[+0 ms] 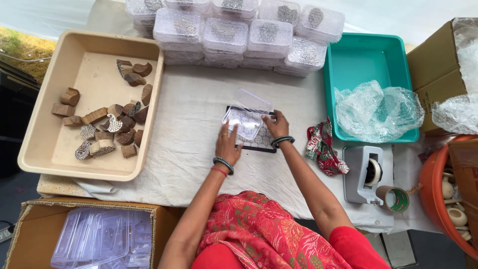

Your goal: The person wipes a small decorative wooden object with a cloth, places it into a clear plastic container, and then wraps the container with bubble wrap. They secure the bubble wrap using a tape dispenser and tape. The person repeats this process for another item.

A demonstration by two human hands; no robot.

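Note:
A clear plastic box (246,118) with its hinged lid raised sits on a dark flat pad (264,144) in the middle of the white cloth. My left hand (227,145) rests against the box's near left side, fingers on its edge. My right hand (276,124) grips the box's right side. A pale patterned piece shows inside the box. Both wrists wear bangles.
A beige tray (55,149) with several carved wooden blocks (107,127) lies at the left. Stacked clear filled boxes (234,35) stand at the back. A teal bin (363,60) holds crumpled plastic. A tape dispenser (363,172), a red cloth (323,147) and cardboard boxes are nearby.

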